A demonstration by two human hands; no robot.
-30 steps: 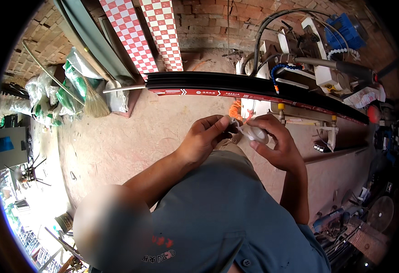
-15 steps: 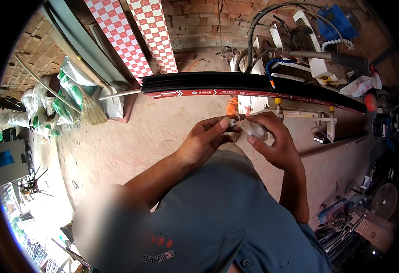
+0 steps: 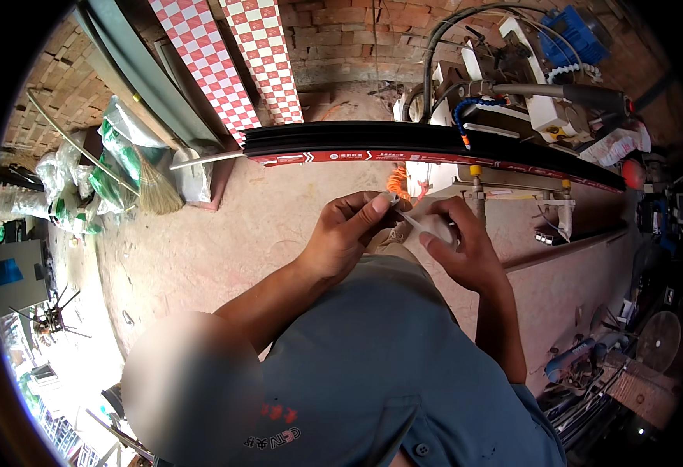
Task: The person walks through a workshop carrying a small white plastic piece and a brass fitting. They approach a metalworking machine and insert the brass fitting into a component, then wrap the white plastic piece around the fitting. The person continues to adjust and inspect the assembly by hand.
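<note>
My left hand (image 3: 340, 240) is closed, with thumb and forefinger pinching a small pale piece (image 3: 392, 199) whose kind I cannot make out. In my right hand (image 3: 474, 253) is a whitish, translucent tape roll (image 3: 444, 226), gripped between thumb and fingers and partly covered by them. A narrow pale strip of tape (image 3: 414, 222) runs from the roll toward the left fingertips. Both hands are held in front of my body, a little apart.
Ahead lie long black profiles (image 3: 341, 138) with a red-labelled side, crossing a white machine (image 3: 547, 109) at right. An orange coiled hose (image 3: 396, 180) hangs beneath them. A broom (image 3: 157, 187) and plastic bags stand at left, checkered boards (image 3: 259, 58) behind.
The tape roll has turned in my right hand, and a strip now shows stretched between the hands. My right hand has shifted slightly; the left stays nearly in place.
</note>
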